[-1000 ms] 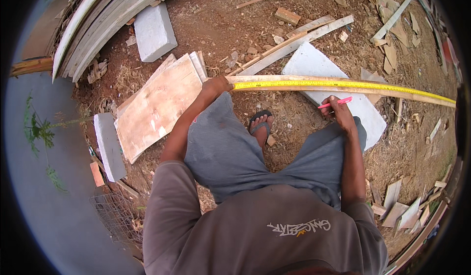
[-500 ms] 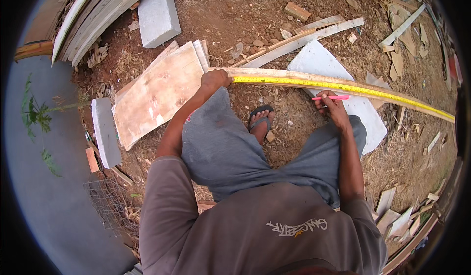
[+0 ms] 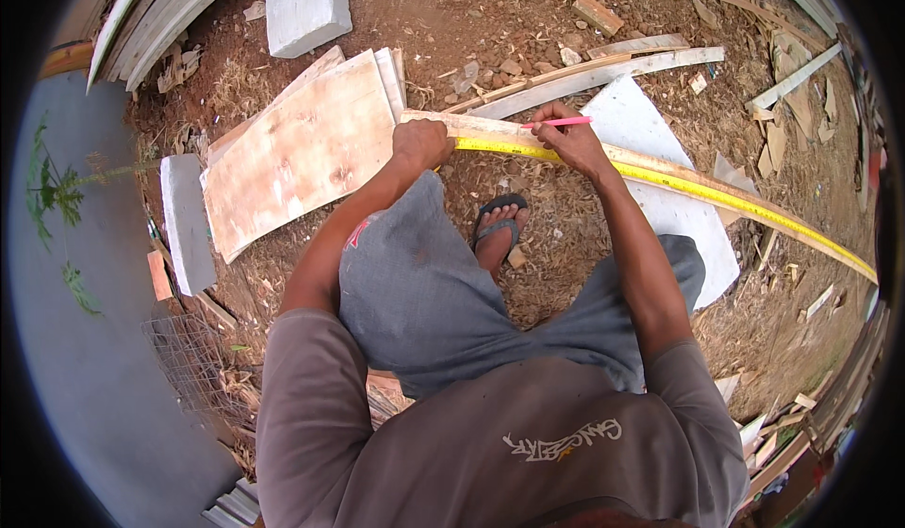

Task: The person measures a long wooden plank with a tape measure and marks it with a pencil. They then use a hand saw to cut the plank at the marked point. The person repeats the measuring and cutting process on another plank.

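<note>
A long wooden plank [image 3: 490,128] stretches from near my knees to the far right. Along its near edge runs a yellow tape measure [image 3: 693,187], pulled out straight. My left hand [image 3: 421,141] is closed around the plank's left end, where the tape also ends; its fingers cover what the tape's end looks like. My right hand [image 3: 571,141] pinches a slim pink pen or pencil [image 3: 577,121], its tip at the plank's top face. Part of the tape passes hidden beneath that hand.
Plywood sheets [image 3: 302,151] lie to the left, beside a white block [image 3: 187,222]. Another white block [image 3: 306,9] stands behind. A white slab [image 3: 650,212] lies under the plank. Wood strips [image 3: 603,74] and scraps litter the dirt; wire mesh [image 3: 193,363] sits at the lower left.
My right hand has moved left and away from me, bringing the pink pen or pencil onto the plank. My left hand stays at the plank's end.
</note>
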The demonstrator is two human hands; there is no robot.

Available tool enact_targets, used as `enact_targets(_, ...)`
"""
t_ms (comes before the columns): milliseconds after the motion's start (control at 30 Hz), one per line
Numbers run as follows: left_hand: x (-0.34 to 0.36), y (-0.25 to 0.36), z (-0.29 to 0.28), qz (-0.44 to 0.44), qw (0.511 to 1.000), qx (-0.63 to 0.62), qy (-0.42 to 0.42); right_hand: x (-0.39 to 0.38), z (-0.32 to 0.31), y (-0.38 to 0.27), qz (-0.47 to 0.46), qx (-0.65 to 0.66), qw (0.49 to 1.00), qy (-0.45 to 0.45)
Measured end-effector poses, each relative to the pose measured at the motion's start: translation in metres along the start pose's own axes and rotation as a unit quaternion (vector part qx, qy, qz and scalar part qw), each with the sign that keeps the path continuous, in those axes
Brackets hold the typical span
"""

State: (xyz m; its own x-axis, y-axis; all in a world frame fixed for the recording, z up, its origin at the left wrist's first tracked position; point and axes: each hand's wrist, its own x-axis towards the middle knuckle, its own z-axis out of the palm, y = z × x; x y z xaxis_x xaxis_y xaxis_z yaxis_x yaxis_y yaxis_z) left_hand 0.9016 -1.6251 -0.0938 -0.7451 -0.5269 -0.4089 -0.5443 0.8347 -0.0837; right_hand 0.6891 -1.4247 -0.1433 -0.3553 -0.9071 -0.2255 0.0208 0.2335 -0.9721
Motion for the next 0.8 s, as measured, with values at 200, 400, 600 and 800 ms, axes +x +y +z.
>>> enact_targets(200, -0.001, -0.003, 0.005, 0.011, 1.0, -0.007, 0.02, 0.02, 0.015, 0.02, -0.053, -0.088, 0.994, -0.026)
enact_targets(400, -0.001, -0.005, 0.006, 0.013, 1.0, -0.012, 0.011, 0.018, 0.019, 0.034, -0.059, -0.088, 0.994, -0.028)
enact_targets(600, 0.002, -0.005, 0.006, 0.011, 1.0, -0.02, -0.003, 0.015, 0.019, 0.038, -0.057, -0.081, 0.995, -0.033)
enact_targets(800, 0.003, -0.006, 0.007, 0.015, 1.0, -0.018, 0.004, 0.015, 0.021, 0.033, -0.041, -0.074, 0.996, -0.041)
